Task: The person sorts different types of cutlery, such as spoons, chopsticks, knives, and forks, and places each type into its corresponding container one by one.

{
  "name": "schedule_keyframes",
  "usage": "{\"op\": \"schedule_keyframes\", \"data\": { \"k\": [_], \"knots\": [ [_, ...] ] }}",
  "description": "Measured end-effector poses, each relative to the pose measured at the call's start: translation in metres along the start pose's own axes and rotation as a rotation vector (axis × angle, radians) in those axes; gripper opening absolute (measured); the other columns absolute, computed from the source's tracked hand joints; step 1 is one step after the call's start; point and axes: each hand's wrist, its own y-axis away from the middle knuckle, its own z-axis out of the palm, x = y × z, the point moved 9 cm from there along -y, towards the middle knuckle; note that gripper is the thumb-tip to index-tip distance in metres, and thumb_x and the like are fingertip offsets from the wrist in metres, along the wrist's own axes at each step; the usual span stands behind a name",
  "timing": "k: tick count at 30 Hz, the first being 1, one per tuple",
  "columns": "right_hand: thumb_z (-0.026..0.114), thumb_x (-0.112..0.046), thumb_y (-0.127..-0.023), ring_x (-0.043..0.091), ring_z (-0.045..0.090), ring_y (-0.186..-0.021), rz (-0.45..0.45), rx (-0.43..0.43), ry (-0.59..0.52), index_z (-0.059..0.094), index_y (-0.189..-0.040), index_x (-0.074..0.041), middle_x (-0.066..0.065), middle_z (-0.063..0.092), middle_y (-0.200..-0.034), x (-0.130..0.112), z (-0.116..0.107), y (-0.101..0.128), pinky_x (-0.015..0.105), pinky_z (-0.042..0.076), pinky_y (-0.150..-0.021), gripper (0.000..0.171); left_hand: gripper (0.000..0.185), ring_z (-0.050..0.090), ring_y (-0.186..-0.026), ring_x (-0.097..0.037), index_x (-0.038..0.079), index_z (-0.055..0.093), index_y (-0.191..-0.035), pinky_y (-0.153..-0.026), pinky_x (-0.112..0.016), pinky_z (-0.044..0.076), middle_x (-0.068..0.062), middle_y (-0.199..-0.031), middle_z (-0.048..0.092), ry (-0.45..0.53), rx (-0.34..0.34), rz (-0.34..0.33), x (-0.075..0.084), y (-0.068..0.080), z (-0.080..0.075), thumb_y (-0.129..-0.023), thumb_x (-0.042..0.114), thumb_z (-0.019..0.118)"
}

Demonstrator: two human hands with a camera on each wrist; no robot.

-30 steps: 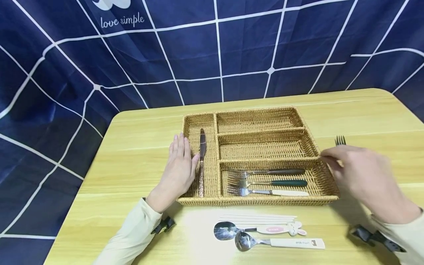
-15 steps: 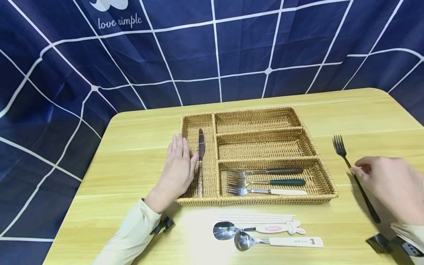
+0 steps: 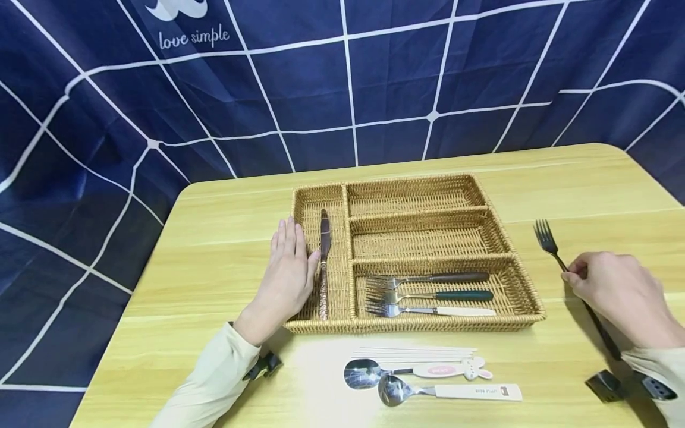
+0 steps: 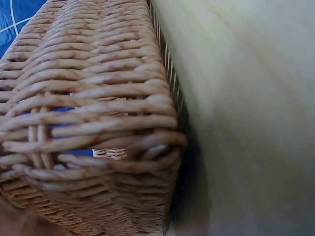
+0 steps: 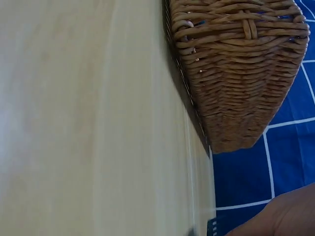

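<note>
Head view: the right hand rests on the table to the right of the wicker tray, fingers curled round the shaft of the black fork. The fork lies on the table, well apart from the tray's right wall, tines pointing away from the person, handle end emerging below the hand near the sleeve. The left hand lies flat against the tray's left wall, fingers straight and together, holding nothing; the thumb reaches over the rim beside the knife, which lies in the narrow left compartment.

The near compartment holds three forks, tines to the left. The two far compartments show bare weave. In front of the tray lie a set of pale sticks and two spoons.

Left wrist view: only the tray's woven outer wall at close range and the table surface; neither hand nor cutlery is visible.

Right wrist view: a tray corner from low level, the table, the blue backdrop cloth, and a part of the right hand at the lower edge. A few dark tines show at the bottom edge; the grip itself is not visible here.
</note>
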Motion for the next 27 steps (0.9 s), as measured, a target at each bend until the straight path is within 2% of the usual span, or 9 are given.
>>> {"op": "schedule_keyframes", "data": {
  "k": [5, 8, 13, 19, 23, 27],
  "knots": [
    [0.054, -0.005, -0.084, 0.025, 0.048, -0.060, 0.024, -0.064, 0.021, 0.061, -0.085, 0.001, 0.010, 0.057, -0.069, 0.004, 0.005, -0.004, 0.044, 0.038, -0.047, 0.009, 0.063, 0.004, -0.146, -0.043, -0.015, 0.014, -0.146, -0.119, -0.047, 0.004, -0.032, -0.155, 0.005, -0.004, 0.015, 0.002, 0.000, 0.001, -0.002, -0.106, 0.031, 0.028],
    [0.059, -0.002, -0.078, 0.031, 0.052, -0.064, 0.021, -0.063, 0.029, 0.058, -0.085, 0.003, 0.014, 0.057, -0.073, 0.008, 0.006, -0.005, 0.051, 0.040, -0.050, 0.008, 0.062, 0.004, -0.146, -0.043, -0.015, 0.016, -0.146, -0.119, -0.047, 0.005, -0.032, -0.155, 0.007, -0.004, 0.025, 0.005, 0.001, 0.001, -0.002, -0.105, 0.030, 0.030],
    [0.067, -0.001, -0.072, 0.039, 0.056, -0.067, 0.019, -0.017, 0.054, 0.054, -0.081, 0.006, 0.019, 0.055, -0.071, 0.012, 0.003, -0.008, 0.057, 0.043, -0.049, 0.017, 0.062, 0.005, -0.146, -0.043, -0.015, 0.017, -0.146, -0.119, -0.048, 0.005, -0.032, -0.155, 0.007, -0.009, 0.025, 0.002, 0.001, 0.001, -0.002, -0.105, 0.030, 0.031],
    [0.064, 0.001, -0.072, 0.035, 0.056, -0.063, -0.033, 0.006, 0.051, 0.056, -0.081, 0.006, 0.017, 0.056, -0.070, 0.005, 0.002, -0.008, 0.056, 0.044, -0.047, 0.013, 0.062, 0.004, -0.146, -0.043, -0.015, 0.016, -0.146, -0.119, -0.048, 0.005, -0.032, -0.155, 0.007, -0.014, 0.017, 0.000, 0.001, 0.001, -0.002, -0.105, 0.030, 0.030],
    [0.062, 0.002, -0.073, 0.033, 0.054, -0.059, -0.086, 0.066, 0.043, 0.052, -0.080, 0.006, 0.014, 0.053, -0.065, -0.003, -0.004, -0.005, 0.053, 0.043, -0.044, 0.012, 0.062, 0.005, -0.145, -0.043, -0.016, 0.016, -0.146, -0.119, -0.048, 0.005, -0.032, -0.155, 0.007, -0.011, 0.021, 0.009, 0.001, 0.000, -0.002, -0.105, 0.030, 0.030],
    [0.064, 0.003, -0.073, 0.041, 0.056, -0.056, -0.140, 0.140, 0.020, 0.048, -0.090, 0.008, 0.020, 0.057, -0.065, -0.014, -0.014, 0.000, 0.049, 0.041, -0.040, 0.023, 0.062, 0.006, -0.145, -0.044, -0.016, 0.016, -0.145, -0.119, -0.048, 0.005, -0.032, -0.155, 0.007, -0.007, 0.028, 0.018, 0.002, 0.001, -0.003, -0.105, 0.030, 0.030]
  ]
}}
